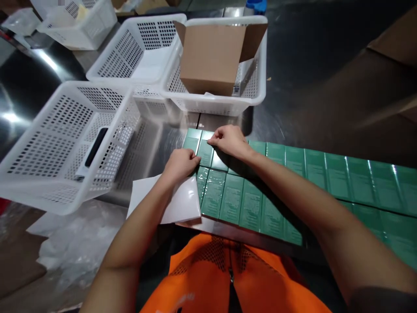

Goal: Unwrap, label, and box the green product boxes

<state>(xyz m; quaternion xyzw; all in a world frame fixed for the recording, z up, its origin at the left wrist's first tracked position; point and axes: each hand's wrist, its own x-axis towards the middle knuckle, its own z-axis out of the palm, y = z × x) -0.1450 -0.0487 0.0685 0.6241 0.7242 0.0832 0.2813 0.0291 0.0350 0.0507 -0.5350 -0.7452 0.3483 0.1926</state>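
Two rows of green shrink-wrapped boxes (247, 204) lie flat and edge to edge on the dark desk (309, 87), running off to the person's right. At the near-left end of those rows both hands are busy. The right hand (228, 141) rests on the back row with its fingertips pinched down on the top edge of one green box (205, 150). The left hand (180, 164) is curled just beside it, knuckles at the left edge of the same cluster of boxes, its fingers bent in against the box edge; I cannot tell whether it actually grips anything. The two hands sit close together but not touching.

Under the left wrist lies a white glossy sheet (182, 204), butted against the front row. Beyond the hands stands a white perforated basket (257, 93) holding an open cardboard carton (211, 56). To its left is another white basket (107, 71), and nearer, on the left, a third basket (42, 191) containing a black flat object (96, 146). An orange mesh vest (224, 278) shows at the bottom.
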